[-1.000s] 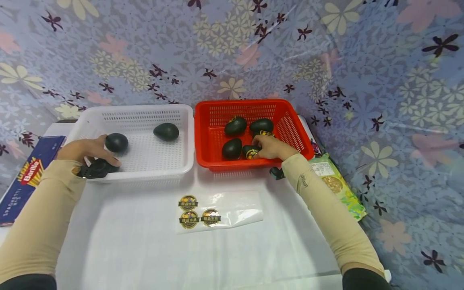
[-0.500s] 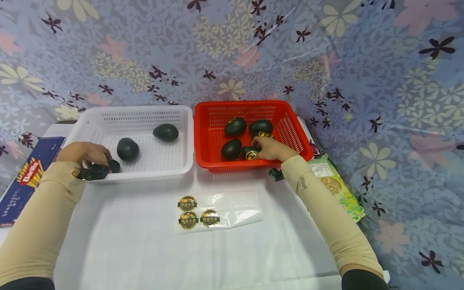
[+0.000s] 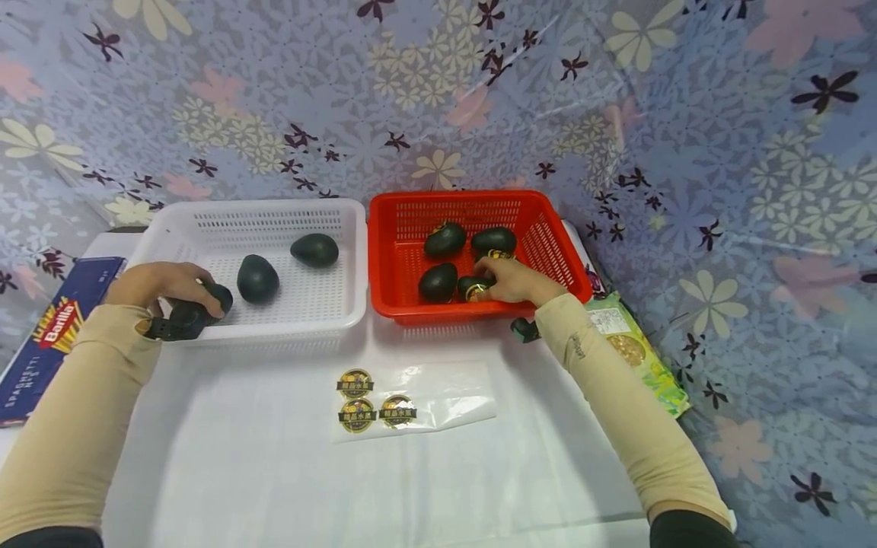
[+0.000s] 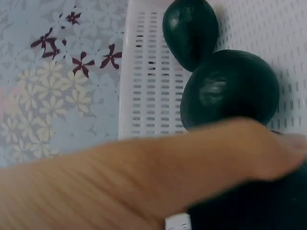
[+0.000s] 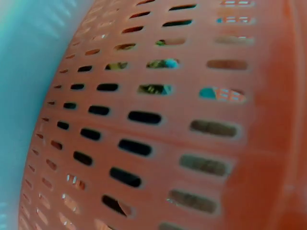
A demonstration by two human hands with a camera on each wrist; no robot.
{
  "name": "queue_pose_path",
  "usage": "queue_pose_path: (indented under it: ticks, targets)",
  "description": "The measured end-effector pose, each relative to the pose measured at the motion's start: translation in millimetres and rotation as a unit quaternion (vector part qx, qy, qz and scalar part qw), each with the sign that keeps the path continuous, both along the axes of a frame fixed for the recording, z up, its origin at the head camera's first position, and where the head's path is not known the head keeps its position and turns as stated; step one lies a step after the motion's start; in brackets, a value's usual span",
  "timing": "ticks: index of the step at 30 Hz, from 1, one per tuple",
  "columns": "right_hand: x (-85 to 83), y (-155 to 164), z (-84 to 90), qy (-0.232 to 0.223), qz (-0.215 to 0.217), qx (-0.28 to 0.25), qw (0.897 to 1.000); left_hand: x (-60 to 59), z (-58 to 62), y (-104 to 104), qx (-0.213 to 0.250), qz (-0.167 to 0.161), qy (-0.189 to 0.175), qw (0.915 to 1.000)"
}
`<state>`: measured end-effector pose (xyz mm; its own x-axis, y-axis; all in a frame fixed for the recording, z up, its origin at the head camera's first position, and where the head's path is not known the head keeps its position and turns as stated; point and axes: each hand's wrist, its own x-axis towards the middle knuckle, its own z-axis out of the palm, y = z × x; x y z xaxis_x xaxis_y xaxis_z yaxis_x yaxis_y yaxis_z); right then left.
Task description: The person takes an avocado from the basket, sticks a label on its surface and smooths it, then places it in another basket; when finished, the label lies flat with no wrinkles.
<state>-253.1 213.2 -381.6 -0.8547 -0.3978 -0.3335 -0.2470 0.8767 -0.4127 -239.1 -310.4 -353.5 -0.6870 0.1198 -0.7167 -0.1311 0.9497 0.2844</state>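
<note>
In the head view, my left hand [image 3: 171,283] reaches into the white basket [image 3: 281,329], its fingers curled over a dark green avocado [image 3: 223,298] near the front left corner. A second avocado [image 3: 257,279] lies just right of that one, and a third [image 3: 315,250] sits farther back. Close up in the left wrist view, a finger crosses in front of a dark avocado [image 4: 230,86]. Inside the red basket [image 3: 384,304], my right hand [image 3: 508,280] grips an avocado bearing a round gold-and-black sticker [image 3: 473,289]. The basket wall hides that grip in the right wrist view.
Several other avocados, including one [image 3: 438,283], lie in the red basket. A clear sheet [image 3: 445,399] with three round stickers lies on the white table [image 3: 308,487]. A blue spaghetti box [image 3: 55,335] stands at far left, a green packet [image 3: 640,354] at right.
In the white basket, one avocado has moved right from beside my left fingertips, and another now shows under those fingers. My right hand has stayed on the stickered avocado.
</note>
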Motion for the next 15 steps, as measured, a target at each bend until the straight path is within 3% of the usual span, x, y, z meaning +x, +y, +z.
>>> queue_pose_path:
  ticks: [3, 7, 10, 15]
  targets:
    - [2.0, -1, 3.0, 0.009, 0.006, -0.011, 1.0, 4.0, 1.6, 3, 0.01, -0.023, 0.046, 0.9986]
    - [8.7, 0, 9.0, 0.037, 0.008, -0.031, 0.999, 9.9, 6.1, 10, 0.029, -0.041, 0.128, 0.9905]
    - [20.0, -1, 15.4, 0.075, 0.004, -0.063, 0.995, 14.8, 11.3, 17, 0.035, -0.03, 0.183, 0.9819]
    - [50.6, -14, 23.5, 0.156, 0.017, -0.141, 0.978, 28.2, 17.1, 27, 0.094, 0.026, 0.206, 0.9737]
